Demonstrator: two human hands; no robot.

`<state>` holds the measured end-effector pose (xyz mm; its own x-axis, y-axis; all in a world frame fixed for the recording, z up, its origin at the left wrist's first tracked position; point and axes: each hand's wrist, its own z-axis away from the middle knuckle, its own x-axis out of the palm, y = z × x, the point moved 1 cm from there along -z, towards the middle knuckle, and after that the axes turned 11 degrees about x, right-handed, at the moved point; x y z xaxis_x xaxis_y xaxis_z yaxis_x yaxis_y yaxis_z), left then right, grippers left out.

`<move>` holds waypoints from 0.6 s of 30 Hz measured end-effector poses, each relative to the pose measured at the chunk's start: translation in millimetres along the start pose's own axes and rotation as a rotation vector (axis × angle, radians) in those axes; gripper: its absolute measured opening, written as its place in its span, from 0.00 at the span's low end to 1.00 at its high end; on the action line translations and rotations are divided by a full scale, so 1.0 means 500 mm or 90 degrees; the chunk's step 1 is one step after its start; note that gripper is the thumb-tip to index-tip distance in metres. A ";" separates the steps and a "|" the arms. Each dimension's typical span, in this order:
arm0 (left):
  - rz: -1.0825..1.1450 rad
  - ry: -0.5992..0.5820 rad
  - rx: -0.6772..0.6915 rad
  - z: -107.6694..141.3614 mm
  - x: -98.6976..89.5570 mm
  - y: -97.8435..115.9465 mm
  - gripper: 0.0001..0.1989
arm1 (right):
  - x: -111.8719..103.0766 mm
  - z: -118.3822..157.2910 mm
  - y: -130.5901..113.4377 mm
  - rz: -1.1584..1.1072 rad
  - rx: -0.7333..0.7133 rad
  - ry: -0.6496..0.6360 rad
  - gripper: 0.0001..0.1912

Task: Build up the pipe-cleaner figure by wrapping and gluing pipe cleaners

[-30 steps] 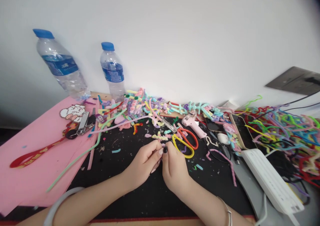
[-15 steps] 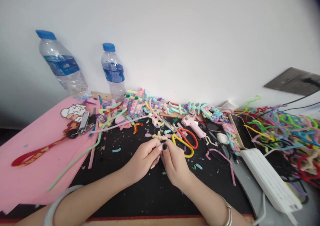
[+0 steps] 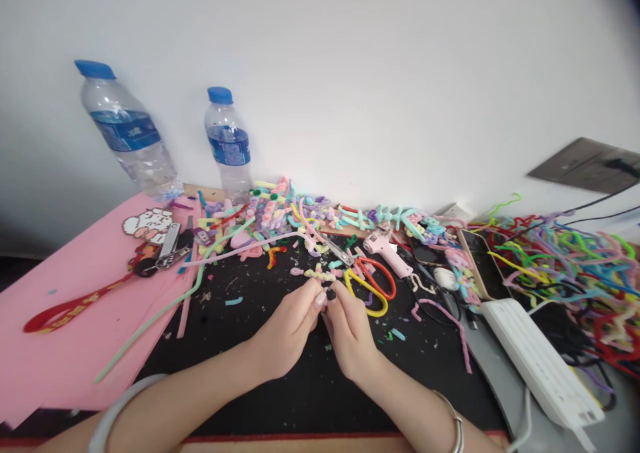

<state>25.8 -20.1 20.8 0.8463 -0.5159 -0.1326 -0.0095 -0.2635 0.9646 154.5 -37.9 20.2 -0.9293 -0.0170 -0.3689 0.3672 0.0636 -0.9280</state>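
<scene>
My left hand (image 3: 293, 319) and my right hand (image 3: 351, 326) meet over the black mat (image 3: 240, 399), fingertips pinched together. Whatever sits between the fingers is hidden, or too small to name. Just beyond my fingertips lie short pastel pipe cleaner pieces (image 3: 316, 273). Scissors (image 3: 367, 283) with one red and one yellow handle rest right beside my right hand, blades pointing away to the left. A pink hot glue gun (image 3: 390, 253) lies behind them. To the left of my left hand, a long pale green pipe cleaner (image 3: 165, 311) stretches across the mat and onto pink sheets (image 3: 85, 286).
Two water bottles (image 3: 131, 133) stand along the wall. Bundled pipe cleaner shapes (image 3: 285, 209) line the mat's back edge. On the right are a white power strip (image 3: 543, 359), a phone (image 3: 484, 266) and a tangled pipe cleaner heap (image 3: 590, 266). Keys with a red strap (image 3: 75, 313) lie left.
Both hands stay pinched together at the same spot. My left fingers have curled in closer, and my right hand has turned slightly. The things around have not moved.
</scene>
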 end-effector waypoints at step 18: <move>0.063 0.092 -0.093 -0.015 -0.023 -0.010 0.17 | -0.063 -0.019 -0.015 0.219 -0.225 0.086 0.09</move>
<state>20.3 -6.7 19.0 0.9129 -0.4079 -0.0115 -0.0283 -0.0914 0.9954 180.9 -28.4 39.2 -0.7622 0.1920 -0.6183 0.6390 0.3763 -0.6709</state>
